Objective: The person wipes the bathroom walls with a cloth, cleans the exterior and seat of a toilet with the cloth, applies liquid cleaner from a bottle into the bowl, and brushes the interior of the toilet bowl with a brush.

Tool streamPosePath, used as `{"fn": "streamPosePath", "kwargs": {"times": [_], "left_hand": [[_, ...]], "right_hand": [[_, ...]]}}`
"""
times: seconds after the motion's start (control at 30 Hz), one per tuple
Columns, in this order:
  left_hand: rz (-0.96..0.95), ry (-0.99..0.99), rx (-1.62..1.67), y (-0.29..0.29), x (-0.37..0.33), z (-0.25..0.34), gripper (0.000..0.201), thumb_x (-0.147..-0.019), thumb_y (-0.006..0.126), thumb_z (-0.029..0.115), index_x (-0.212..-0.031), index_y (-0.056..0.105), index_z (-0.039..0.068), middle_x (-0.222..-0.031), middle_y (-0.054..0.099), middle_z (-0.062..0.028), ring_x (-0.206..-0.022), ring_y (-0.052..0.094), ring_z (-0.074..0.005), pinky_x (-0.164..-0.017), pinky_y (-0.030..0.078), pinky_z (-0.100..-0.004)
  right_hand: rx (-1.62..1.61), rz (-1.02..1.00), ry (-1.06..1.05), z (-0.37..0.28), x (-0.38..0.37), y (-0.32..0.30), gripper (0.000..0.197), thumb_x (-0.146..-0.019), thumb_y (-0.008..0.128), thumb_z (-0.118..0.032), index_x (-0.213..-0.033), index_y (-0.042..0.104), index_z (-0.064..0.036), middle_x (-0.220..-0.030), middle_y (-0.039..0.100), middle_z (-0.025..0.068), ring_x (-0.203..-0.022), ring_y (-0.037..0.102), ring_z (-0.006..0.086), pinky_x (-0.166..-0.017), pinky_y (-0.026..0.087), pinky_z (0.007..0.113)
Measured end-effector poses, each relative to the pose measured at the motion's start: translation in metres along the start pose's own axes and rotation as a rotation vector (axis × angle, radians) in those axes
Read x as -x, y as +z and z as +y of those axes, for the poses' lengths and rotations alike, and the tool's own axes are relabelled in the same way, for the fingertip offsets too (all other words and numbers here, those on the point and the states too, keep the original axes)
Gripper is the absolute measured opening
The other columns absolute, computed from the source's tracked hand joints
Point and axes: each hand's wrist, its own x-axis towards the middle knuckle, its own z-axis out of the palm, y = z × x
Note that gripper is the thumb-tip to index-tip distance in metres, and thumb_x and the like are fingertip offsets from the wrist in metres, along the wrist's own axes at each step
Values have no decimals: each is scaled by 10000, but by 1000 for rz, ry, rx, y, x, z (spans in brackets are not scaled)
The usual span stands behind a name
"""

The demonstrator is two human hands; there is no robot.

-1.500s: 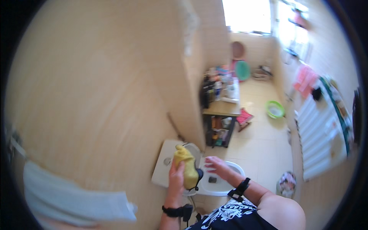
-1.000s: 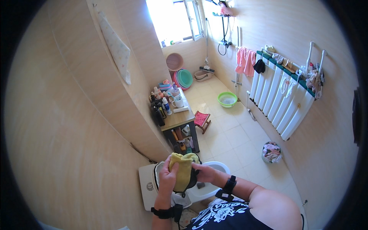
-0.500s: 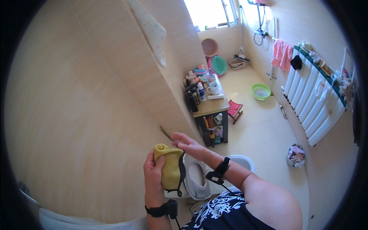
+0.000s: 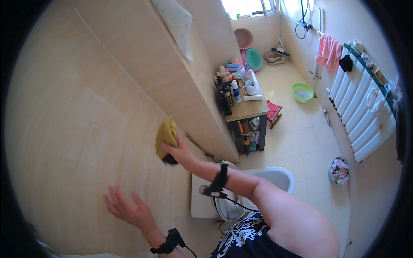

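Yellow cloth (image 4: 165,134) sits in our right hand (image 4: 180,151), gripped at its lower right side, in front of the beige wall (image 4: 103,129); can't tell if it's touching. Long axis runs roughly up-down in view. From our left hand (image 4: 132,210), it lies up and to the right. Left is empty, fingers spread; right is the nearer one. Cloth looks soft, fuzzy, bunched, black at the lower end. Wall: smooth, faintly streaked, thin straight seam. Tabletop (image 4: 238,113): flat, wood-look.
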Motion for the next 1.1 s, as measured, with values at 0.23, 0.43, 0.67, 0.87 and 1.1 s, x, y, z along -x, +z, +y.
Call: {"fn": "streamPosePath", "kwargs": {"times": [0.23,0.43,0.67,0.87,1.1], "left_hand": [[1,30,-317,22,-6,-18,347,-920,554,265,-1258,568,188,-1448,460,-102,-1378,327,-408,-1106,176,-601],[-25,49,-443,27,1,-39,396,-870,598,268,-1262,590,208,-1500,399,-100,-1419,266,-384,-1137,75,-594],[-31,91,-506,22,-2,-35,400,-861,589,258,-1258,612,219,-1476,434,-101,-1404,299,-383,-1143,62,-596],[-11,87,-460,34,-5,-29,401,-850,593,242,-1249,618,219,-1469,442,-93,-1400,310,-372,-1148,62,-590],[-45,75,-475,29,2,-30,356,-883,559,271,-1231,612,218,-1457,453,-74,-1381,344,-368,-1132,116,-597]], "right_hand": [[400,96,-457,17,-52,80,547,-852,683,-246,-1313,465,-49,-1356,437,201,-1199,485,382,-966,434,438],[715,-208,-861,62,35,132,611,-810,699,-264,-1358,482,-107,-1480,340,180,-1386,282,413,-1112,207,588],[743,43,-911,55,-101,118,513,-836,657,-214,-1299,519,-43,-1418,414,211,-1316,381,419,-1094,322,512],[741,301,-659,30,-202,94,518,-906,583,-303,-1291,490,31,-1376,437,262,-1259,426,434,-1067,350,498],[735,-357,-1092,24,-42,128,579,-768,730,-310,-1317,560,-242,-1472,397,98,-1397,318,329,-1139,221,530]]}}
